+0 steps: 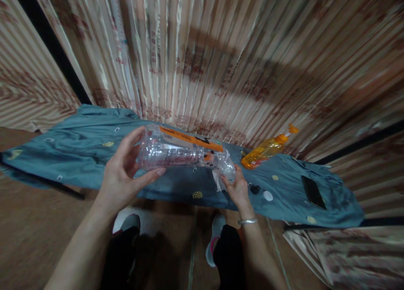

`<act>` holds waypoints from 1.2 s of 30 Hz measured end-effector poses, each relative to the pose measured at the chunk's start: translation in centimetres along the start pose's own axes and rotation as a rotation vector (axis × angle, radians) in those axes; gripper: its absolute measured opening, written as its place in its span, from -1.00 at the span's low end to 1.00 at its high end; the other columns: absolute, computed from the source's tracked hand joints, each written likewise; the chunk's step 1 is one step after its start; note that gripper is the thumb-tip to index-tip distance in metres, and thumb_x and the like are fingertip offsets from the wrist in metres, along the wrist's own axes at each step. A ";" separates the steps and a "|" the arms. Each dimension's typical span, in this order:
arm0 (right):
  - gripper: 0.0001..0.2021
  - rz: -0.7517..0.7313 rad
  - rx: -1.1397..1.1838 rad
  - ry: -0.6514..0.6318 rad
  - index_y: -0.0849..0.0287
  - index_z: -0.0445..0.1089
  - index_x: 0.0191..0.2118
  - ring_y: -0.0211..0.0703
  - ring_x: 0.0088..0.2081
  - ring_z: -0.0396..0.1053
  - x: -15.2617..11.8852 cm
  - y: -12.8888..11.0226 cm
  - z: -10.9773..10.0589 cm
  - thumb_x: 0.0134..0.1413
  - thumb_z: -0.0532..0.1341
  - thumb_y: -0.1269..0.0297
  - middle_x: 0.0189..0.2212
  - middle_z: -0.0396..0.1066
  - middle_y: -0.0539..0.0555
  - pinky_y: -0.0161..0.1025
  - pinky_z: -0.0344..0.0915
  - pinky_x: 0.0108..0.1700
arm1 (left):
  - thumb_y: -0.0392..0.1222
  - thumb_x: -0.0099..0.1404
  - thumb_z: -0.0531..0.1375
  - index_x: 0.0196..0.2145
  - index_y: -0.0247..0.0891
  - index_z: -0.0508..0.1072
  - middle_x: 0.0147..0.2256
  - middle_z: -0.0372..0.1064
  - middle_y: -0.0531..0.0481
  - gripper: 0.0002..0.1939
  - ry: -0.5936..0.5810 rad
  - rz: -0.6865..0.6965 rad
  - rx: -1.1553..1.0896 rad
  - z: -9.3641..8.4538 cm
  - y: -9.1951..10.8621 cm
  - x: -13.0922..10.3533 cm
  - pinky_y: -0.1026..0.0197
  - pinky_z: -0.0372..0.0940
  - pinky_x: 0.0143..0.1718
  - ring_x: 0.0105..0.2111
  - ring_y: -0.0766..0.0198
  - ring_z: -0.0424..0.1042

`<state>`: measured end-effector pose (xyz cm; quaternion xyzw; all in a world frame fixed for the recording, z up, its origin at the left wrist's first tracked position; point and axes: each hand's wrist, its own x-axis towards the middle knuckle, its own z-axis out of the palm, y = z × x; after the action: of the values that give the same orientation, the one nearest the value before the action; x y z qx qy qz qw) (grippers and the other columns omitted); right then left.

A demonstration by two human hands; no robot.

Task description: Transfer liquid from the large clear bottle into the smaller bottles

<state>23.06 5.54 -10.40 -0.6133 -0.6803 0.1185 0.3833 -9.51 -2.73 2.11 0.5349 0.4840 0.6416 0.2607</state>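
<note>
Held sideways above the cloth-covered table is a large clear plastic bottle with an orange label strip. My left hand wraps round its wide base, thumb in front and fingers behind. At the narrow end, my right hand has its fingers closed on the bottle. A crumpled white tissue hangs by the right fingers; whether they pinch it too is unclear. Whether a cap is on the bottle is hidden. A small black cap-like piece and a round white disc lie just right of my right hand.
A pump bottle of orange liquid stands at the table's back. To the right lies a dark phone. Blue-green cloth covers the narrow table. Striped curtains hang behind, with black poles at the sides.
</note>
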 end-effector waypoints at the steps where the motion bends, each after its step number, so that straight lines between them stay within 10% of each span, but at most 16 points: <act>1: -0.40 0.001 -0.002 0.000 0.25 0.28 0.19 0.11 -0.06 0.51 0.0 0.0 0.0 0.08 0.25 0.04 -0.02 0.52 0.28 0.01 0.43 0.00 | -0.12 -0.14 0.54 0.24 -0.14 0.33 0.24 0.35 -0.23 -0.02 -0.001 0.000 0.000 0.0 0.0 0.0 -0.09 0.51 -0.01 0.15 -0.09 0.46; 36: -0.40 -0.018 -0.032 0.013 0.25 0.28 0.19 0.15 -0.02 0.49 0.0 0.1 0.1 0.07 0.25 0.04 -0.01 0.51 0.30 0.04 0.42 0.03 | -0.06 -0.11 0.54 0.24 -0.12 0.31 0.24 0.34 -0.23 -0.04 -0.016 0.009 0.013 -0.1 -0.2 0.0 -0.04 0.52 -0.02 0.15 -0.08 0.47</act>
<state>23.09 5.62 -10.57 -0.6141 -0.6850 0.1002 0.3791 -9.65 -2.67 1.95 0.5439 0.4835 0.6354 0.2581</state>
